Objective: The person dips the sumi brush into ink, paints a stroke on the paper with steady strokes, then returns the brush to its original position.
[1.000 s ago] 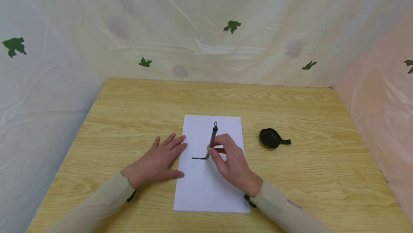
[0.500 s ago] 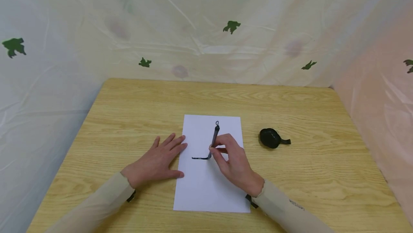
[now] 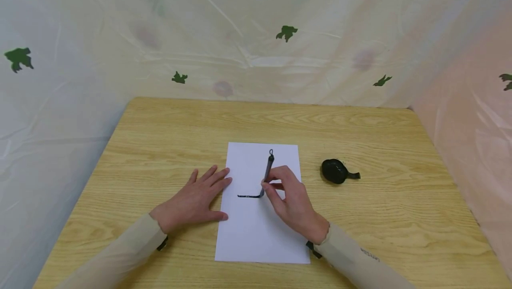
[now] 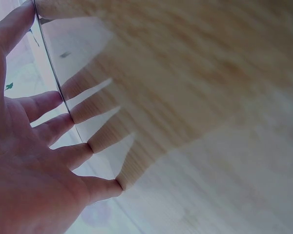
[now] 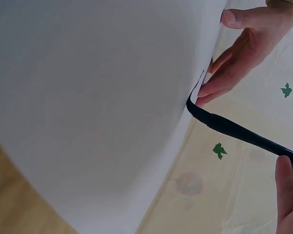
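Note:
A white sheet of paper [image 3: 256, 235] lies on the table with a short black horizontal stroke [image 3: 248, 196] on it. My right hand [image 3: 295, 204] pinches a dark ink brush [image 3: 269, 166] between thumb and fingers, its looped end up. In the right wrist view the brush [image 5: 244, 134] has its black bristles bent against the paper at the stroke's end. My left hand [image 3: 194, 200] lies with fingers spread, fingertips and thumb at the sheet's left edge. The left wrist view shows that hand's palm [image 4: 29, 156] side, fingertips touching the surface.
A small black dish [image 3: 335, 171] with a short handle sits right of the paper; dark liquid seems to be in it. The wooden table [image 3: 168, 129] is bounded at the back and sides by pale hanging sheeting [image 3: 224, 22] with green leaf-like shapes.
My right hand has slid a little to the right with the brush, and the black stroke has grown longer that way. The left hand has stayed in place.

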Demonstrator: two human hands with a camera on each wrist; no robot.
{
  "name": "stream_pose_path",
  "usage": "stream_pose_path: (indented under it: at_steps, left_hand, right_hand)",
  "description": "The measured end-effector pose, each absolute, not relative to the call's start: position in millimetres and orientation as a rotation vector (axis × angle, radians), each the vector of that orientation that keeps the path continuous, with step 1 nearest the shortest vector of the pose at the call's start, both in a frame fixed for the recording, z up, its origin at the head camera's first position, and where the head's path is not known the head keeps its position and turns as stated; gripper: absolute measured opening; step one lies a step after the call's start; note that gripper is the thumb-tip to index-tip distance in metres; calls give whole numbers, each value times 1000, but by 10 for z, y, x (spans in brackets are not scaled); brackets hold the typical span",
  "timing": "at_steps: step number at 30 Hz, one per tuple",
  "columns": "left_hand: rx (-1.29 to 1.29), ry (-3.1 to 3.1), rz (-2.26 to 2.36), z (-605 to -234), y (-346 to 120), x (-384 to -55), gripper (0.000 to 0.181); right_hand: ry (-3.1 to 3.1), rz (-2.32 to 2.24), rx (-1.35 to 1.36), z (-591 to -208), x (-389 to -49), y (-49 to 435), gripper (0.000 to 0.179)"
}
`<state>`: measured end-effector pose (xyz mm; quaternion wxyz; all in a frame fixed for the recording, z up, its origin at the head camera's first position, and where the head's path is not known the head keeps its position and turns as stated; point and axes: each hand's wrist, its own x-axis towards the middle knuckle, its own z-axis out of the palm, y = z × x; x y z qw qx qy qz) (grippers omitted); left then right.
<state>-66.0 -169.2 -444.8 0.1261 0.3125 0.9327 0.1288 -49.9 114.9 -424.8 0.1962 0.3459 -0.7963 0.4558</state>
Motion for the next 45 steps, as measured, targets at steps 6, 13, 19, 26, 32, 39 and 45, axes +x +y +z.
stream_pose_path:
  at_steps: [6,13,19,26,32,39,45]
  left_hand:
    - [921,2721,372,-4455,-1697,-659,91]
    - [924,2725,366,-4458,-1696,-657,92]
    - [923,2725,361,-4461,-1694,-659,93]
    - [931,2724,362,-4455,-1697,-661,93]
    - [932,2723,372,-4450,-1698,-658,92]
    - [917,2720,355,-4450,-1685,-662,93]
    - [924,2720,363,-4459,-1689,-662,93]
  right_hand:
    - [-2227,1274,962,-4249,-496,1168,19]
    - [-2240,1279,954,-4244,-489,1194,36]
    - [-2242,1273,946,-4254,-487,1221,21]
    - [-2252,1278,939,-4253,-476,1246,26]
    - [-2252,1259,933,-4246,-466,1270,37]
    - [-2271,1272,916,-4225,-454,1278,37]
    - [-2261,1268,919,-4242,-456,1285,38]
